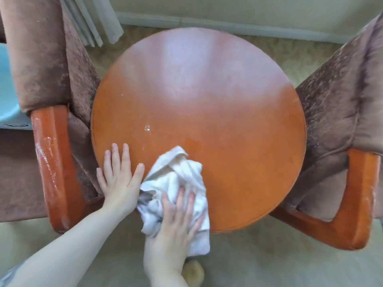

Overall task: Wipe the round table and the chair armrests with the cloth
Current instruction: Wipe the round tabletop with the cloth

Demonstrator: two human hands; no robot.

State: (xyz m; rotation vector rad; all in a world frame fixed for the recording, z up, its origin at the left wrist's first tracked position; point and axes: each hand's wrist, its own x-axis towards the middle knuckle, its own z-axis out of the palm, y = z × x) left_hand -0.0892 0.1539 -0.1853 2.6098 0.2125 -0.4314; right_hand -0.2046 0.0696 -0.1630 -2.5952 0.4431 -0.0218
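Note:
A round orange-brown wooden table fills the middle of the view, with small wet spots left of its centre. A crumpled white cloth lies on the table's near edge and hangs partly over it. My right hand presses down on the cloth, fingers spread and gripping its folds. My left hand rests flat on the tabletop just left of the cloth, fingers apart and holding nothing. The left chair's glossy wooden armrest and the right chair's wooden armrest flank the table.
Two brown upholstered armchairs stand tight against the table's sides. A curtain hangs at the back left, a wall with a baseboard behind. Beige carpet covers the floor. A pale blue object sits at the far left.

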